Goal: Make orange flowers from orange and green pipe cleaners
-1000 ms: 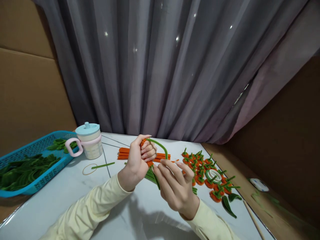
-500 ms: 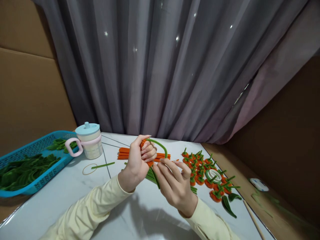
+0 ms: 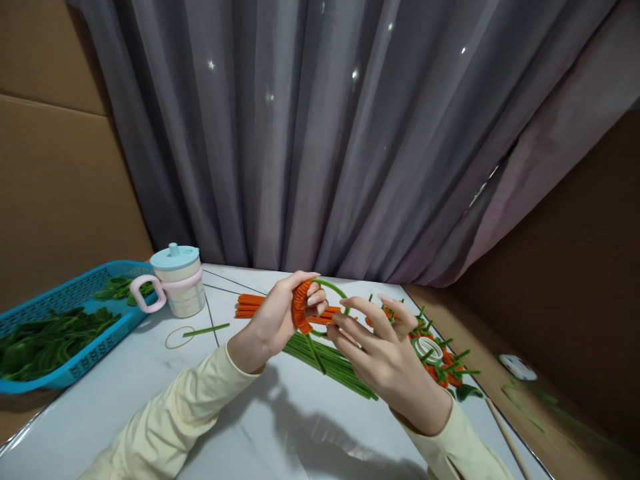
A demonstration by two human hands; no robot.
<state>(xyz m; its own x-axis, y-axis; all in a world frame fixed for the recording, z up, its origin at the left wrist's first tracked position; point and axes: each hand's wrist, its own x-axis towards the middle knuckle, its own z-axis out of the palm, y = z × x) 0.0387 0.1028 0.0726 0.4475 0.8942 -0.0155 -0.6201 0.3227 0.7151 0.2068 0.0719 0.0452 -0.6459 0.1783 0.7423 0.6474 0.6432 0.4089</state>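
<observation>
My left hand [image 3: 280, 317] is closed around a thick, ribbed orange pipe-cleaner coil [image 3: 301, 308], which is bent into a curve. A green pipe cleaner [image 3: 334, 288] comes out of the coil and arches to the right in a loop. One straight green end [image 3: 316, 355] sticks out below the coil. My right hand [image 3: 383, 350] is at the loop's right side, thumb and index fingertips close together on it and the other fingers spread. These fingers hide part of the loop. Behind and below lie orange pipe cleaners [image 3: 249, 307] and a bundle of green ones [image 3: 345, 370].
Several small orange-and-green pieces [image 3: 453, 375] stand at the right with a white tape roll [image 3: 428, 350]. A thin stick [image 3: 506, 437] lies along the right edge. On the left are a lidded cup [image 3: 186, 293], an elastic band [image 3: 173, 344] and a blue basket [image 3: 75, 373] of green leaves.
My left hand has turned so that the orange coil shows more fully. My right hand has moved right and its fingers have spread, uncovering the green bundle and covering some orange pieces.
</observation>
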